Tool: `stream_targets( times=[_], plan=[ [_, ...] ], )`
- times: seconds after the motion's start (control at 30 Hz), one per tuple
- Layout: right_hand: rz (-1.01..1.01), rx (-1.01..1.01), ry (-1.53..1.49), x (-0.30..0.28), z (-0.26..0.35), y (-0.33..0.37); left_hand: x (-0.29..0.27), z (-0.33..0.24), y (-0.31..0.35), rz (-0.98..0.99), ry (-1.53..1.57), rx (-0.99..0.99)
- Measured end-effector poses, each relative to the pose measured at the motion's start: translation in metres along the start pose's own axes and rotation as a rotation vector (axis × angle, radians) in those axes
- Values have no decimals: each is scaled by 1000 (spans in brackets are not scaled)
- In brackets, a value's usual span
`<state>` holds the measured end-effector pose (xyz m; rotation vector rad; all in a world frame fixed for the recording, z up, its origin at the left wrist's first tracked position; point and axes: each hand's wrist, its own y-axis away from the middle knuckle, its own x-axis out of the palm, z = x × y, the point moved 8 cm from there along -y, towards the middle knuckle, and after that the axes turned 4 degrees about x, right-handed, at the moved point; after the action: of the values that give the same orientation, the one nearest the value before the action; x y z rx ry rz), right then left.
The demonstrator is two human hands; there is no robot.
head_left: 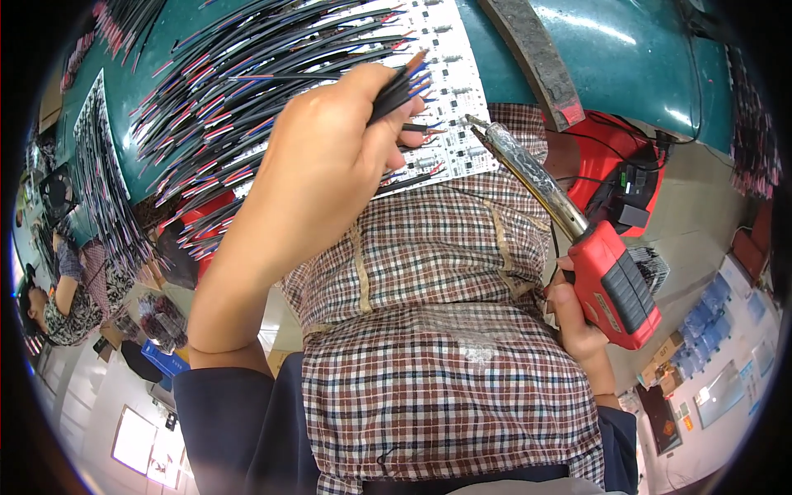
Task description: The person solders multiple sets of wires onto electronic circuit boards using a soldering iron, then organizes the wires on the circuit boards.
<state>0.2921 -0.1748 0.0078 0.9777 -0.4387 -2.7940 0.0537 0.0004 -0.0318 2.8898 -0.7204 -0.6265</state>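
My left hand is over a white circuit board panel, its fingers closed around a few black-sheathed cables. Their stripped ends, with blue and copper-coloured strands, point toward the board's right part. Many more black cables with red, white and blue ends lie in rows across the panel. My right hand grips a red and black soldering gun, partly hidden behind its handle. The gun's long metal barrel slants up and left. Its tip sits beside the panel's right edge, apart from the held cables.
A dark, worn bar lies on the green table right of the panel. Below it, a black device with cords rests on something red. Another wired panel hangs at the left edge; a co-worker sits farther left.
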Motion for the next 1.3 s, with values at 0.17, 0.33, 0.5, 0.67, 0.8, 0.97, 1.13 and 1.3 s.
stream_targets(
  times=[0.17,0.33,0.5,0.67,0.8,0.97,1.13,1.3],
  plan=[
    [-66,115,-49,-3,-2,6,-34,-23,9,-377,-178,206],
    [-71,100,-33,-5,1,4,-58,-53,21,-487,-88,240],
    [15,91,-12,-8,0,-16,-15,-5,-2,-138,-49,-25],
    [88,-13,6,-3,1,-20,6,2,-1,-151,-243,86],
    [-49,196,-44,-7,1,-27,8,0,-2,-190,-208,127],
    [-59,119,-11,-6,5,-30,12,3,-3,-160,-208,93],
    [-45,123,-10,-1,3,-31,13,2,-3,-158,-270,111],
    [-15,116,12,1,6,-35,15,1,-3,-169,-302,133]
  ],
)
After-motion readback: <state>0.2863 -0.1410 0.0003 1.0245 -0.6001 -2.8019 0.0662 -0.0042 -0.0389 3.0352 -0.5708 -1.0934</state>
